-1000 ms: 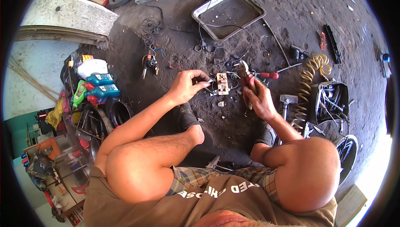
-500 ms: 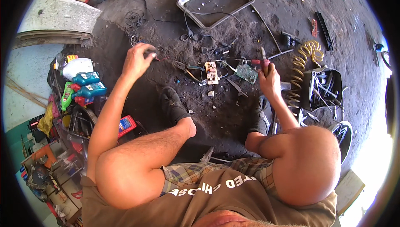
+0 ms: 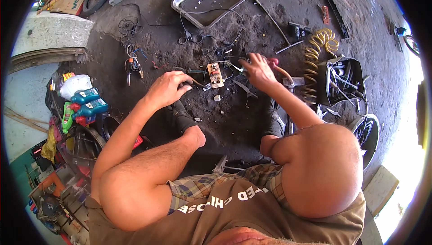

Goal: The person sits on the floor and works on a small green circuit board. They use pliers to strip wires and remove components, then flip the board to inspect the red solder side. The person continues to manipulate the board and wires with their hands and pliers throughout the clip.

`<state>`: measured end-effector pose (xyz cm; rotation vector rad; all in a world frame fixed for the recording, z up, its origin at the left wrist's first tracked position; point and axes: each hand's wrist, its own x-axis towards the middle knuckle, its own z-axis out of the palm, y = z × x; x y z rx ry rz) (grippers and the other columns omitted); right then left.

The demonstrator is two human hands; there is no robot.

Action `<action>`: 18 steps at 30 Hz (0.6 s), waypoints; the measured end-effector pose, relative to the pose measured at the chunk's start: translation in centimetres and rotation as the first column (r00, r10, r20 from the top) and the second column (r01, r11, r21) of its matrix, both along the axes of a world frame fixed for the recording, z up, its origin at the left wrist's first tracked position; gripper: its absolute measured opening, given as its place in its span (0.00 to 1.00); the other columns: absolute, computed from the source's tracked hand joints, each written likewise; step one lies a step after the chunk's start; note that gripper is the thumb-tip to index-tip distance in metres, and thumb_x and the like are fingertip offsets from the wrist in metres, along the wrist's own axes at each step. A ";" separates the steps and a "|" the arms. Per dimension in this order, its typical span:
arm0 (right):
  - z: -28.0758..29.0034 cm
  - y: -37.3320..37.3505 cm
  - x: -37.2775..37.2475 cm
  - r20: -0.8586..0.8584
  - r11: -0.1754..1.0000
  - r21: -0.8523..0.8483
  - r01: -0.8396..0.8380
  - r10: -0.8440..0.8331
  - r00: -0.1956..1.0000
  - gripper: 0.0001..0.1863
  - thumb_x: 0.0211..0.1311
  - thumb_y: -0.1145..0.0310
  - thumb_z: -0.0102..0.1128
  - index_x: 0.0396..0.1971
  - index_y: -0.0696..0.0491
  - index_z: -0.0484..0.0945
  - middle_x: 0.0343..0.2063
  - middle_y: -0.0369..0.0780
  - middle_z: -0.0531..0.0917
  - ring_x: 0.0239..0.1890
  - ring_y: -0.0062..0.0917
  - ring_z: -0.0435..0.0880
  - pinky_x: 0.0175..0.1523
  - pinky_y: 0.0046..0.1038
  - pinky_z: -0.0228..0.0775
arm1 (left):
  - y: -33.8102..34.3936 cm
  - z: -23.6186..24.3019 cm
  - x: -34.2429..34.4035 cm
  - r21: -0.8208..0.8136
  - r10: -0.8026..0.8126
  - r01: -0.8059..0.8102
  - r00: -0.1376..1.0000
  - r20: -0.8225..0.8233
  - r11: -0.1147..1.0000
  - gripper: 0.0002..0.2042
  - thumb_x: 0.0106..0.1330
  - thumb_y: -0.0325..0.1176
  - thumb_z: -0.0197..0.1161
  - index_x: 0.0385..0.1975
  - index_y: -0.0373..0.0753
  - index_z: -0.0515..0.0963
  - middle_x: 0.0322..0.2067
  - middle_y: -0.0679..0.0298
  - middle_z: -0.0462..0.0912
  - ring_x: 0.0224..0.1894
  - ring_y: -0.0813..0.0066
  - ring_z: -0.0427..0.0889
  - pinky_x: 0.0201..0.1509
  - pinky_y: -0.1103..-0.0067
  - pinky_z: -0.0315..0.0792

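Observation:
My left hand [image 3: 167, 89] is closed on something small and dark, mostly hidden by the fingers. Just right of it lie the handles of a plier-like tool [image 3: 197, 82]. Beyond that rests a tan circuit board [image 3: 215, 75] with small components and wires. My right hand [image 3: 261, 72] bends its fingers down over the spot where a green circuit board lay, and covers it; I cannot make out what they grip. A red tool handle [image 3: 272, 61] shows beside its knuckles. Right of my wrist lies a hammer [image 3: 294, 81]. Pointed metal blades [image 3: 245, 88] lie between my feet.
A metal tray [image 3: 213, 20] lies beyond the boards, near tangled black cable [image 3: 129, 26]. To the right are a coiled yellow hose [image 3: 312, 60] and a black bin of tools [image 3: 346, 85]. Bottles [image 3: 90, 106] stand at left. Small tools with an orange part [image 3: 131, 61] lie on the dirt.
My left hand has come down and right, closer to the tan board. My right hand has moved left off the red-handled tool and over the green board. The view has shifted slightly.

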<state>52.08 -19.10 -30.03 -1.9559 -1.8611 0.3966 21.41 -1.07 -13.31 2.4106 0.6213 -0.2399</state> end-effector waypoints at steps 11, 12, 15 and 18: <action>2.3 1.7 -0.1 -0.096 0.939 -0.200 -0.281 0.267 0.959 0.21 0.57 0.69 0.72 0.52 0.52 0.83 0.54 0.49 0.81 0.68 0.46 0.75 0.69 0.54 0.69 | -0.6 0.2 2.6 -0.079 -0.037 0.048 0.990 0.134 0.996 0.11 0.67 0.30 0.73 0.47 0.35 0.86 0.46 0.54 0.88 0.51 0.52 0.88 0.58 0.63 0.80; 4.1 1.8 -0.1 -0.190 0.924 -0.233 -0.304 0.263 0.946 0.21 0.57 0.68 0.73 0.51 0.53 0.83 0.50 0.49 0.83 0.64 0.46 0.79 0.67 0.51 0.73 | -0.6 0.2 3.0 -0.082 -0.028 0.042 0.985 0.171 0.996 0.13 0.67 0.30 0.73 0.49 0.36 0.86 0.49 0.54 0.88 0.53 0.52 0.87 0.60 0.63 0.80; 8.1 2.7 -1.3 -0.378 0.924 -0.078 -0.374 0.320 0.869 0.21 0.58 0.67 0.75 0.50 0.56 0.82 0.42 0.48 0.85 0.52 0.48 0.86 0.56 0.44 0.78 | -1.5 0.1 4.3 -0.010 -0.032 0.037 0.947 0.320 0.999 0.20 0.67 0.32 0.73 0.59 0.37 0.82 0.56 0.54 0.87 0.61 0.52 0.85 0.67 0.63 0.77; 13.5 3.6 -2.5 -0.568 0.891 -0.063 -0.449 0.338 0.750 0.19 0.61 0.67 0.76 0.49 0.58 0.82 0.39 0.52 0.89 0.44 0.53 0.88 0.51 0.44 0.80 | -2.1 1.0 5.6 -0.144 -0.002 0.051 0.945 0.326 0.988 0.28 0.69 0.35 0.73 0.68 0.36 0.74 0.57 0.52 0.87 0.63 0.53 0.85 0.69 0.63 0.77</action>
